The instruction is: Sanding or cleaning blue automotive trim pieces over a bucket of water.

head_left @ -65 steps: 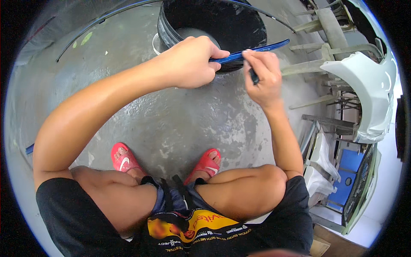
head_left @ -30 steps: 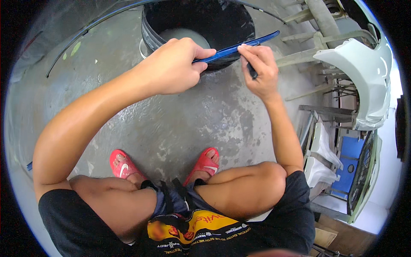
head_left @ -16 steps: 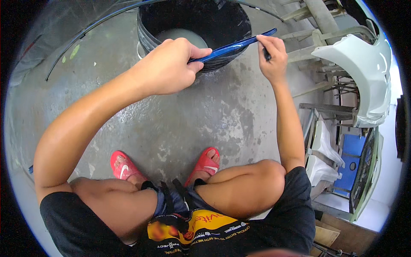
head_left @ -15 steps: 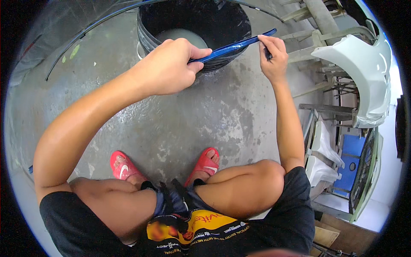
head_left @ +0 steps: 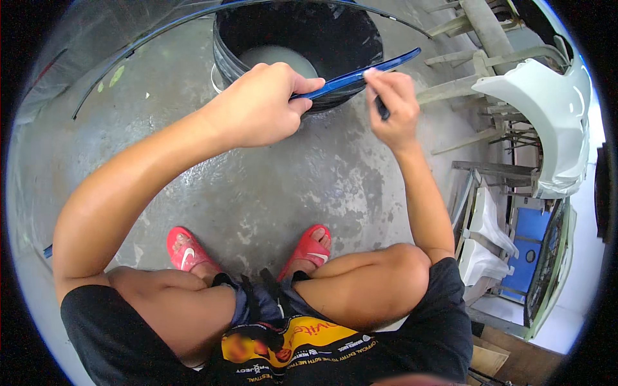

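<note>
The blue strip [head_left: 344, 82] is held in the air, crossing the near side of the black bucket [head_left: 335, 38] in the view and sloping upward to the right. The left hand [head_left: 271, 106] pinches it near its left end, thumb and index finger closed together on it; most of the length projects rightward from this hold. The right hand [head_left: 394, 108] is curled around a small dark piece [head_left: 383, 108], fingertips at the strip's middle section; the firmness of that contact cannot be determined. The left elbow is bent outward; the right forearm rises steeply, leaning slightly left.
</note>
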{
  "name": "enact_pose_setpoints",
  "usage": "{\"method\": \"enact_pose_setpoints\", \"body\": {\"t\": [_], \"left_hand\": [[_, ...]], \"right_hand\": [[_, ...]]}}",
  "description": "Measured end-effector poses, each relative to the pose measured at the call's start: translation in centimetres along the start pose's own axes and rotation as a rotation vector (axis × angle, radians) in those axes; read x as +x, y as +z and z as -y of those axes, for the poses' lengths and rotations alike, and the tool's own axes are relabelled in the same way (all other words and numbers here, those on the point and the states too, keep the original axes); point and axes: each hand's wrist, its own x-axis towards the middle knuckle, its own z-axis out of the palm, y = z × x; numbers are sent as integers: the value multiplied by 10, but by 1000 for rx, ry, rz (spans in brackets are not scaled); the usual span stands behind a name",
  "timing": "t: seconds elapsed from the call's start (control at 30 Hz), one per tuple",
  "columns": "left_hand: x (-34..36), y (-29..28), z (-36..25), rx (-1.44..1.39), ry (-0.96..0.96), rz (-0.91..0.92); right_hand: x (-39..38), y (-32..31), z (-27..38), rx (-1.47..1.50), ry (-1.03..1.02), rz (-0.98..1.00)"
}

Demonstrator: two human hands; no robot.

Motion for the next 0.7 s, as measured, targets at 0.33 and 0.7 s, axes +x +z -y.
{"method": "enact_pose_setpoints", "body": {"t": [0.33,0.7], "left_hand": [[1,-4,-5,-25,-49,33],[1,-3,-1,-6,-21,10]], "right_hand": [[9,0,34,2,87,50],[22,6,56,38,44,127]]}}
